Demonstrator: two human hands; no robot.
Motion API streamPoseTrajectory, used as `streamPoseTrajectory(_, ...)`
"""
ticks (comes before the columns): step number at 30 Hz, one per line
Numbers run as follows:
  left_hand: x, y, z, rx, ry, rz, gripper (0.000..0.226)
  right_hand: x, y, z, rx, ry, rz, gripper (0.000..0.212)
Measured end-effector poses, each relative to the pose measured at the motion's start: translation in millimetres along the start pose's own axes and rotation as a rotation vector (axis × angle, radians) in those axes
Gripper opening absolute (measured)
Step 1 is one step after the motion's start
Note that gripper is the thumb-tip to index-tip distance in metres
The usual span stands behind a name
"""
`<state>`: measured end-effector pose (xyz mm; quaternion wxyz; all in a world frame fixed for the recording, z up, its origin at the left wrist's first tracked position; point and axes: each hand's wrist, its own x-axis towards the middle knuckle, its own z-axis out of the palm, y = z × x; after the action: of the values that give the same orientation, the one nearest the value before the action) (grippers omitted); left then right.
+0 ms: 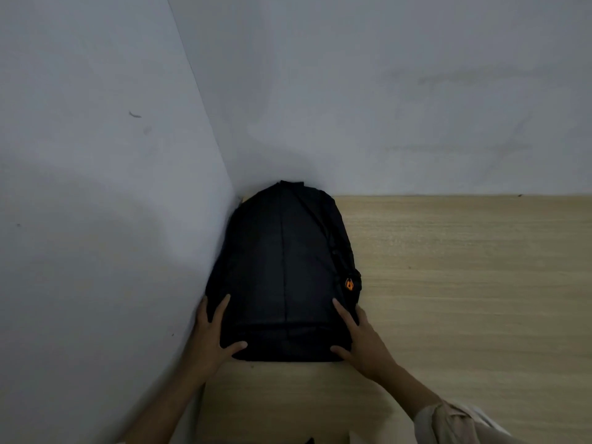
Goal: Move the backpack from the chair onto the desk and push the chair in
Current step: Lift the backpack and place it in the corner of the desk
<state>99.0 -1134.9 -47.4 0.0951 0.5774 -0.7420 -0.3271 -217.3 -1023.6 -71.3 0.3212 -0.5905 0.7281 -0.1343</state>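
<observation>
Black backpack (282,270) on desk (464,283), both hands spread gripping its sides, chair unseen

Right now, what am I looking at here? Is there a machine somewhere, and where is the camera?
No machine: this is a person working with two bare hands. The one picture comes from a camera worn on the head, looking forward and down. A black backpack lies flat on a light wooden desk, tucked into the corner where two pale walls meet. The left hand and right hand grip the bag's near corners, one each side. An orange zip tag shows on its right edge. The chair is out of view.
</observation>
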Motion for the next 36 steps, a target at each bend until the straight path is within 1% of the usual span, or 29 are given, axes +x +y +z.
streamPoseTrajectory(4,-16.1,-2.8,5.5,0.039,0.078,0.011,0.101,-6.5,13.4,-5.8,-0.13,-0.001,-0.047,0.097)
streamPoseTrajectory(7,-29.9,8.4,22.0,0.041,0.179,-0.05,0.088,-18.8,36.7,-15.5,-0.22,-0.026,-0.083,0.095)
streamPoseTrajectory(9,-37.1,19.4,33.8,0.04,0.226,-0.075,0.079,-26.4,54.4,-25.6,-0.274,-0.072,-0.102,0.094)
streamPoseTrajectory(12,-47.4,41.9,56.4,0.112,0.335,-0.107,0.071,-39.0,89.6,-48.2,-0.301,-0.114,-0.034,0.085)
streamPoseTrajectory(14,-53.1,58.2,72.2,0.144,0.362,-0.174,0.071,-49.4,114.0,-63.7,-0.306,-0.117,0.022,0.082)
streamPoseTrajectory(16,-59.5,77.2,90.9,0.171,0.358,-0.225,0.071,-61.1,142.5,-80.3,-0.339,-0.141,0.019,0.079)
streamPoseTrajectory(19,-78.4,128.3,143.3,0.18,0.318,-0.248,0.068,-85.2,197.7,-116.8,-0.422,-0.217,-0.065,0.076)
streamPoseTrajectory(21,-93.9,167.3,184.3,0.123,0.284,-0.184,0.067,-100.0,230.6,-135.2,-0.439,-0.25,-0.097,0.075)
streamPoseTrajectory(22,-93.2,177.8,193.6,0.09,0.27,-0.144,0.066,-99.2,236.2,-136.3,-0.441,-0.24,-0.105,0.074)
streamPoseTrajectory(23,-107.5,207.7,221.9,0.067,0.24,-0.123,0.065,-118.1,256.8,-149.0,-0.447,-0.263,-0.112,0.074)
streamPoseTrajectory(24,-108.1,218.8,233.0,0.057,0.222,-0.093,0.065,-121.4,261.3,-150.7,-0.44,-0.261,-0.117,0.074)
streamPoseTrajectory(27,-120.6,259.2,266.9,0.037,0.132,-0.074,0.064,-138.3,282.2,-158.2,-0.394,-0.289,-0.114,0.073)
streamPoseTrajectory(30,-137.6,294.9,287.4,0.053,0.114,-0.059,0.061,-148.2,298.6,-171.2,-0.398,-0.31,-0.124,0.072)
streamPoseTrajectory(33,-155.5,307.5,296.1,0.064,0.11,-0.081,0.06,-153.9,300.8,-169.8,-0.389,-0.31,-0.106,0.072)
streamPoseTrajectory(36,-176.8,306.2,299.9,0.047,0.115,-0.102,0.059,-163.1,299.3,-158.0,-0.404,-0.29,-0.08,0.073)
